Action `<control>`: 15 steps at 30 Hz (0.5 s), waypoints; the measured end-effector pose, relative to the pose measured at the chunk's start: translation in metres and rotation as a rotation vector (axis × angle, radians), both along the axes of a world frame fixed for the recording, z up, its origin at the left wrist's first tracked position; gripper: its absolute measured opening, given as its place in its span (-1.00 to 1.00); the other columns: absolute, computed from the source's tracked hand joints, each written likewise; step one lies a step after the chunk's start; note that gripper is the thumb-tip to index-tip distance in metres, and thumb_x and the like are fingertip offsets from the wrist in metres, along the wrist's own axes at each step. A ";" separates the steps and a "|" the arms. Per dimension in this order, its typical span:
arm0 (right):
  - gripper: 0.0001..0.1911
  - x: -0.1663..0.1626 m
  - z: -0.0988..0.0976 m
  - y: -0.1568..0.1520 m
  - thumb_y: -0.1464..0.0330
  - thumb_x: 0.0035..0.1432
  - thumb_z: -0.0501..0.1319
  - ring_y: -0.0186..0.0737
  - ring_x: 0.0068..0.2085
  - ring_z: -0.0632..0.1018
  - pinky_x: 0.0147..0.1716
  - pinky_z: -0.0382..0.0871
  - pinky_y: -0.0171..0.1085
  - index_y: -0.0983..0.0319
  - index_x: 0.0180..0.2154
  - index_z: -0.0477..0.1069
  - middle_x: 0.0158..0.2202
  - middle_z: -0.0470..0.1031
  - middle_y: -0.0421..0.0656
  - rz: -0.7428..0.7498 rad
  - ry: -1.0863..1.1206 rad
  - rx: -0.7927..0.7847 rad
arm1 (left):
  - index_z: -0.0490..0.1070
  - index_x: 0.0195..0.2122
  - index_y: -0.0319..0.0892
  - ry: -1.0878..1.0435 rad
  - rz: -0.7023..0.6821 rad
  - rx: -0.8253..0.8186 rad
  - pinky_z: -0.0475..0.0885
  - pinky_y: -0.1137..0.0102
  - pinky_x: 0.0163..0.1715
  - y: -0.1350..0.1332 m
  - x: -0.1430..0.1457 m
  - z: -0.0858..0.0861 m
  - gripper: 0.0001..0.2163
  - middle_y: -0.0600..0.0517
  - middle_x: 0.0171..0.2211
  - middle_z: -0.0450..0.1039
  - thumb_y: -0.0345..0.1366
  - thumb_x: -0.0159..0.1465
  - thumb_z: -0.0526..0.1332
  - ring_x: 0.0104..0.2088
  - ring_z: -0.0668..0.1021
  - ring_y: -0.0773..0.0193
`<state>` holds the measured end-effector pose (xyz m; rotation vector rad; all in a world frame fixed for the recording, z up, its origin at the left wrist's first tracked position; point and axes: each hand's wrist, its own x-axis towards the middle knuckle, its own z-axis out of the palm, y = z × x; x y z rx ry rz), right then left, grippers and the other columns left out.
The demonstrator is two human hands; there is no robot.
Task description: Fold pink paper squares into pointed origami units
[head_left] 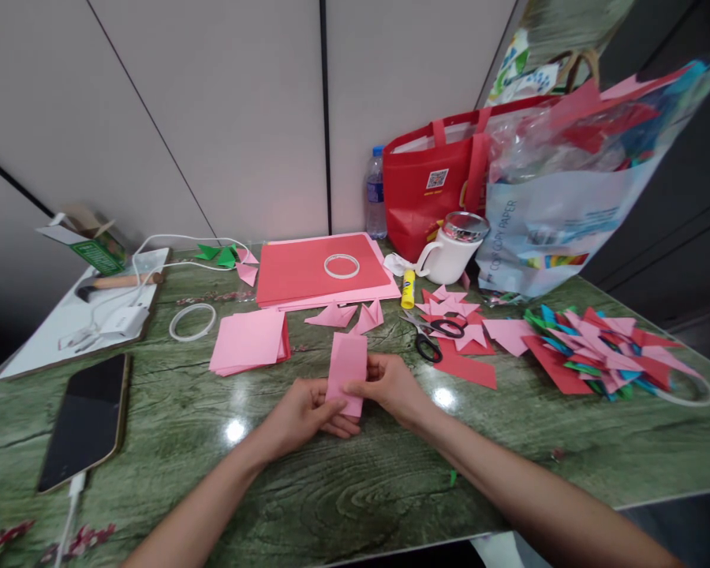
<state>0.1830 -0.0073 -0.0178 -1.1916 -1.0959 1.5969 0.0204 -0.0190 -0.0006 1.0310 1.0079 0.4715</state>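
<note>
Head: held paper (346, 363) points lengthwise forward.

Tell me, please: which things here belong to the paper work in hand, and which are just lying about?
Likely in the job: pink paper in left hand and right hand; stacked pink sheets; scissors; glue stick; folded-paper pile.

Apparently just lying about: smartphone; hammer; charger; white mug; plastic bottle.

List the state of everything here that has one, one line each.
Pink paper: folded, held in both hands.
Scissors: lying down, handles spread apart.
Phone: screen dark, cable plugged in.
Bottle: upright, blue cap on.
Glue stick: upright.
Green box: top flaps open.
Copy-paper bag: stuffed full.
</note>
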 end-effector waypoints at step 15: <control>-0.66 0.012 0.008 0.006 0.28 -0.34 0.43 -0.32 -0.50 0.48 -0.42 0.40 -0.29 0.30 -0.42 0.49 -0.53 0.51 -0.23 0.245 0.072 -0.023 | 0.43 -0.35 -0.33 0.001 0.013 0.058 0.48 0.19 -0.29 0.006 -0.005 0.004 -0.61 -0.15 -0.46 0.56 -0.04 0.02 0.30 -0.40 0.61 0.09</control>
